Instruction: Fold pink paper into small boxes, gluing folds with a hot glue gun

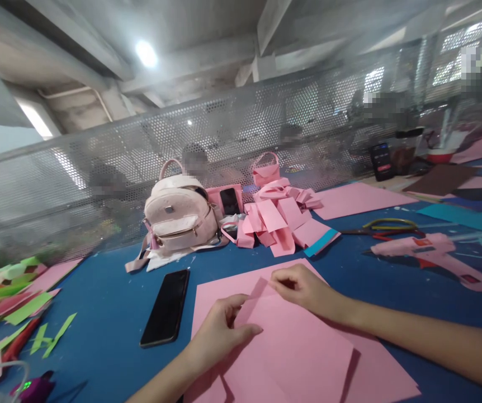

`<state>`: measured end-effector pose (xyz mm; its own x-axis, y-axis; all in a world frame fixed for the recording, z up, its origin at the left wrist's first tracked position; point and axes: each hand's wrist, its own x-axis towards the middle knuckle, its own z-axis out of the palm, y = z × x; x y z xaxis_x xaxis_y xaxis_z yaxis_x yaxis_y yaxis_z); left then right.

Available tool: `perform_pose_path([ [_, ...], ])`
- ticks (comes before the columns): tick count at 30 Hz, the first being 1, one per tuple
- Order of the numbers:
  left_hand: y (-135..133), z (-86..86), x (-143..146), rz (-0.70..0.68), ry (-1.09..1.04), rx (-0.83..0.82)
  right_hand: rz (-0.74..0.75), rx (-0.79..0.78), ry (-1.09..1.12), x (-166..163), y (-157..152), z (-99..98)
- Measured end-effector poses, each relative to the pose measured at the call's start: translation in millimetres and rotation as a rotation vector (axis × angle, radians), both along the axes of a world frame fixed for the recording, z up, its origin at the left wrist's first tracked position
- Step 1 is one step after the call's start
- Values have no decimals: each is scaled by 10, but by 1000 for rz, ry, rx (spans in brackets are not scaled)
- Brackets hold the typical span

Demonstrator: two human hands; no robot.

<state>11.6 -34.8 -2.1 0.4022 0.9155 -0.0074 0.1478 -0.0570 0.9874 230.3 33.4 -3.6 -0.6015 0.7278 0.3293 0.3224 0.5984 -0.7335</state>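
Note:
A pink paper sheet (295, 341) is raised at an angle over more pink paper (212, 296) lying flat on the blue table. My left hand (220, 330) grips the sheet's left edge, thumb on top and fingers behind it. At the sheet's far edge, my right hand (299, 285) is closed in a pinch on the paper, its fingertips partly hidden. A small flap of pink paper (260, 288) stands up between my two hands. To the left of my left hand lies a black phone (165, 308).
A pale backpack (180, 212), a heap of folded pink paper pieces (274, 218) and a second phone (229, 201) stand along a perforated metal screen (241, 117). On the right are a pink glue gun (434, 254) and scissors (387, 226). Green paper strips (58, 336) lie left.

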Motion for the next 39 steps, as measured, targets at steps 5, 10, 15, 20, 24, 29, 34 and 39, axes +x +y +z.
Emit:
perform_pose_path([
  [5, 160, 7, -230, -22, 110, 7, -156, -84, 144, 42, 210, 5],
  [10, 323, 41, -473, 168, 133, 109, -207, -63, 252, 102, 322, -1],
  [15, 351, 114, -553, 396, 20, 64, -228, -129, 315, 144, 400, -86],
  [20, 359, 30, -632, 462, -174, -1, -220, -339, 370, 105, 381, -85],
  [24, 351, -1, -656, 496, -271, -65, -197, -356, 363, 41, 303, -38],
  [29, 352, 4, -637, 512, -362, -109, -194, -471, 390, 31, 268, -5],
  [34, 356, -7, -637, 535, -261, 10, -166, -563, 447, 40, 273, 13],
  [39, 362, 14, -643, 598, -123, 192, -173, -524, 460, 71, 314, -7],
])
